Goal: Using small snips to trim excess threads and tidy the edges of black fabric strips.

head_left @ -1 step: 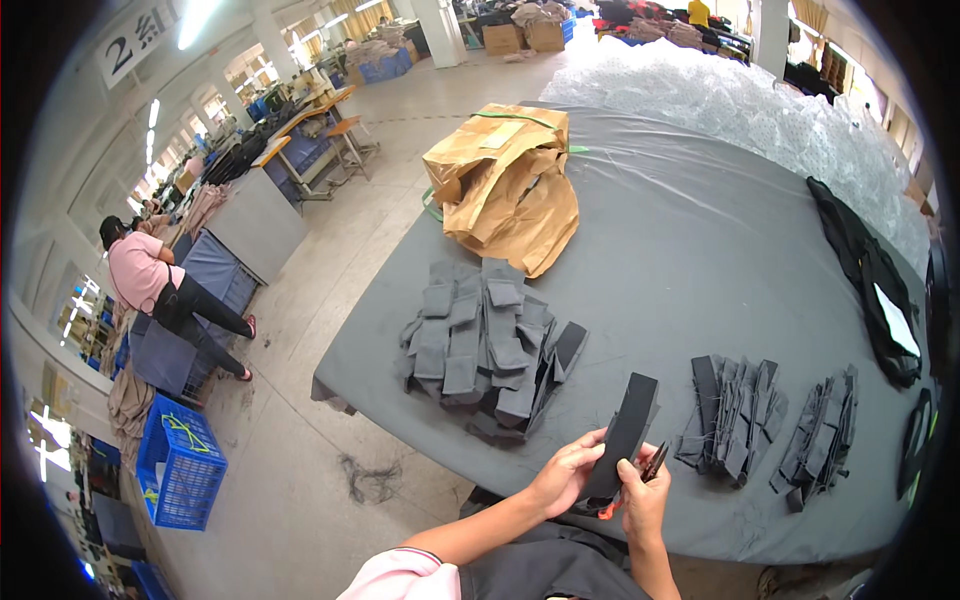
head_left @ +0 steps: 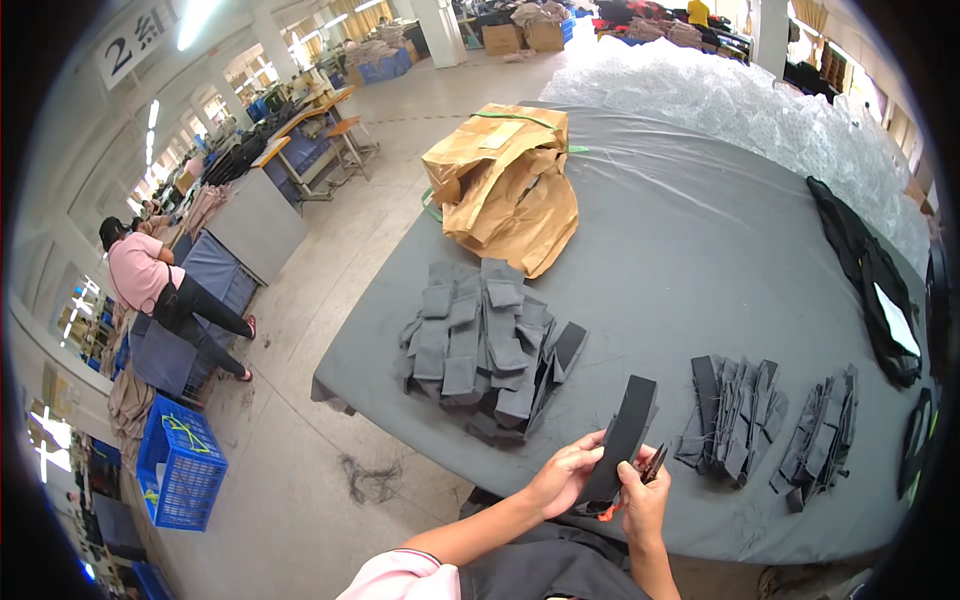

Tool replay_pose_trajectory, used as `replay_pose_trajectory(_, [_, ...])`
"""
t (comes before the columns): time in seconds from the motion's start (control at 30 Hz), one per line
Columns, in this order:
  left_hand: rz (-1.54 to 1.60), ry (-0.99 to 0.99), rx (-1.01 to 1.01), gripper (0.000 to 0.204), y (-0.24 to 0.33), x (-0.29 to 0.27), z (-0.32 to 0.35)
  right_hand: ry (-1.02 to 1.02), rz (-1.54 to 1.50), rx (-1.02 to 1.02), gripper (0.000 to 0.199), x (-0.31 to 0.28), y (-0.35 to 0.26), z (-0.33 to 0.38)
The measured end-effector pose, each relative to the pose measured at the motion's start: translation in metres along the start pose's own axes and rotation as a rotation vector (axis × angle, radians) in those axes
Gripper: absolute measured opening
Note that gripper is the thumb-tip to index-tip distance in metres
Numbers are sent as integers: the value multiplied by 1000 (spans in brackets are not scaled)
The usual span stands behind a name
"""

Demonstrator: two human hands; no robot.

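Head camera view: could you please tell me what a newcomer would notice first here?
Probably the two hands at the bottom centre: the left hand and right hand hold up a dark fabric strip, and the right also grips small snips. Just beyond, a heap of grey fabric pieces lies on the grey table. A crumpled brown paper bag sits at its far-left end.

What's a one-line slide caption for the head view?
Both hands, left hand and right hand, hold a black fabric strip over a grey table with stacked fabric pieces.
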State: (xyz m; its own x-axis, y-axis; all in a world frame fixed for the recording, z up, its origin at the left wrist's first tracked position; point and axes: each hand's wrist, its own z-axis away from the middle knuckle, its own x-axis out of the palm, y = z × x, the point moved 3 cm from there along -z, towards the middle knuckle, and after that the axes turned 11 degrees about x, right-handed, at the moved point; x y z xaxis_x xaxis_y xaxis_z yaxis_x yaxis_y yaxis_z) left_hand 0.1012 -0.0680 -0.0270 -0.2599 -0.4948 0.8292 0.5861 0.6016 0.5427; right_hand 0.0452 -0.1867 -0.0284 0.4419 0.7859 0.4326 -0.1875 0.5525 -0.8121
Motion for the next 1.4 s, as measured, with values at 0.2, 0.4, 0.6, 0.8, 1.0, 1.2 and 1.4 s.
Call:
replay_pose_trajectory(0.2, [144,98,-138,39,-14,-17,0,61,-15,107,24,-12,3,0])
replay_pose_trajectory(0.4, [-89,263,121,30,2,-32,-10,-20,-39,171,28,3,7,-24])
replay_pose_trajectory(0.6, [-133,271,24,30,-4,-27,-7,-25,-48,213,32,-14,17,-18])
replay_pose_trajectory(0.8, [-209,262,36,31,-5,-27,5,-66,9,220,34,-15,14,-6])
replay_pose_trajectory(1.0, [-293,203,-34,37,0,-33,0,-63,53,169,29,-16,18,-18])
replay_pose_trajectory(1.2, [-379,109,-52,52,7,-16,-3,-95,112,120,25,-6,17,-20])
replay_pose_trajectory(1.4, [-654,49,72,56,-7,-29,6,-6,376,77,45,-10,27,-10])
